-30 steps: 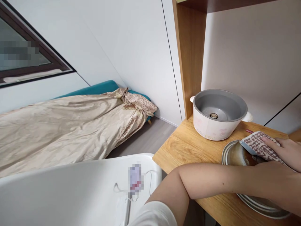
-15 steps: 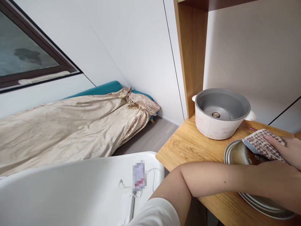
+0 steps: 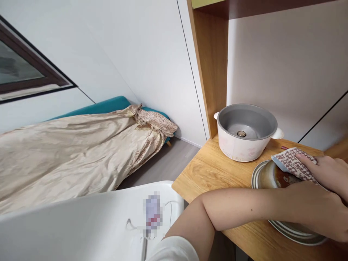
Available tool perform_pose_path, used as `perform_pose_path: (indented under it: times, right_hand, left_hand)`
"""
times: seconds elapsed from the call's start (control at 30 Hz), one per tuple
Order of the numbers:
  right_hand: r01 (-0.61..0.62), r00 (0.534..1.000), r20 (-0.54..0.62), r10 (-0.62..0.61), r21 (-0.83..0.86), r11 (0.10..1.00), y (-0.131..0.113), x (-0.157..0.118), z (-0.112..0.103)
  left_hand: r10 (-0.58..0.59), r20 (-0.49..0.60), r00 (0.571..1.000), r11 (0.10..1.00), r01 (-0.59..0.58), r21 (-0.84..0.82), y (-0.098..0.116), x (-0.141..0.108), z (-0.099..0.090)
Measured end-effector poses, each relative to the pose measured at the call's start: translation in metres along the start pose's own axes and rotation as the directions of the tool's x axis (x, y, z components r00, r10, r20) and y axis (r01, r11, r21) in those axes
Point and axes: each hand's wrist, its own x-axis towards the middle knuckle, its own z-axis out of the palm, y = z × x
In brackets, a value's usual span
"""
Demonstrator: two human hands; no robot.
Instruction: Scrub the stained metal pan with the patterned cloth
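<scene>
Two bare hands, one patterned cloth and one stained metal vessel, all at the right end of the wooden counter point(image 3: 199, 172). Cloth point(image 3: 293, 162): brown-and-white, pale blue edging, lying against the vessel's upper side. We judge it light, soft and pliable, best gathered by its folded middle. Right hand point(image 3: 330, 172): thumb laid over the cloth, the other fingers mostly out of sight; we take them to be gripping it. Left hand point(image 3: 319, 203): stretched across the vessel, fingers hidden from us; we cannot tell whether they are closed on anything.

Metal vessel point(image 3: 265, 177): ringed rim, dull wall, rust-brown staining beside the cloth. It sits on the counter, partly covered by the left forearm. We expect it to be stiff, fairly smooth and liable to slide; the ringed rim looks the surest place to steady it.

Also listed: one white electric pot point(image 3: 239, 149), upright and lidless, grey inside, two side handles, standing behind the vessel near a wooden upright panel point(image 3: 213, 79); one teal sofa point(image 3: 108, 105) under a beige drape point(image 3: 76, 156).
</scene>
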Motion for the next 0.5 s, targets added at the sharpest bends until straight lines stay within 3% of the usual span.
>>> perform_pose_path:
  times: [0.1, 0.2, 0.27, 0.4, 0.5]
  right_hand:
    - [-0.104, 0.994, 0.031, 0.105, -0.033, 0.994, -0.012, -0.011, -0.010]
    - [-0.009, 0.999, 0.045, 0.008, 0.014, 1.000, -0.021, -0.015, -0.014]
    - [0.063, 0.992, 0.103, -0.071, 0.082, 0.995, -0.022, -0.013, -0.015]
    - [-0.049, 0.990, 0.140, 0.033, 0.111, 0.993, -0.021, -0.013, -0.017]
    - [-0.126, 0.990, 0.076, 0.122, 0.052, 0.991, -0.024, -0.019, -0.020]
  left_hand:
    - [-0.001, -0.059, 0.998, 0.989, -0.007, -0.145, -0.004, -0.002, 0.000]
    - [-0.025, -0.027, 0.999, 0.981, 0.019, -0.191, -0.007, -0.002, 0.006]
    - [-0.046, -0.065, 0.997, 0.983, 0.034, -0.179, -0.008, 0.000, 0.010]
    - [-0.049, -0.111, 0.993, 0.987, 0.031, -0.156, -0.008, 0.002, 0.015]
    - [-0.063, -0.114, 0.991, 0.986, 0.044, -0.159, -0.007, 0.002, 0.018]
